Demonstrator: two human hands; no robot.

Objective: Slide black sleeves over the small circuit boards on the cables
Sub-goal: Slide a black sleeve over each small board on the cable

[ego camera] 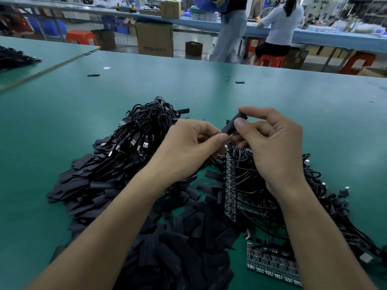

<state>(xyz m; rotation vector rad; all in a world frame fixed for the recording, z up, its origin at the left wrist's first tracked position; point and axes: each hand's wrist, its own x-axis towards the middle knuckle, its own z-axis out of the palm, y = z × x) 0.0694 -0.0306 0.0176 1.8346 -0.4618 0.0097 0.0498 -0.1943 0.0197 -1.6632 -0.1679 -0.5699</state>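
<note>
My right hand (pixel 272 147) pinches a black sleeve (pixel 233 123) between thumb and forefinger, tilted up to the right above the table. My left hand (pixel 188 147) pinches at the sleeve's lower end, where a small board or cable end is hidden behind my fingers. Below my hands lies a heap of loose black sleeves (pixel 184 237). A strip of small circuit boards (pixel 230 185) with black cables attached stands under my right hand. To the left is a pile of cables with USB plugs (pixel 134 141), their boards covered in black.
The green table (pixel 293 97) stretches ahead, with stray sleeves (pixel 240 82) lying far out. More circuit boards (pixel 270 264) and tangled cables (pixel 326 195) lie at the right. Beyond the table's far edge are cardboard boxes, red stools and two people at another bench.
</note>
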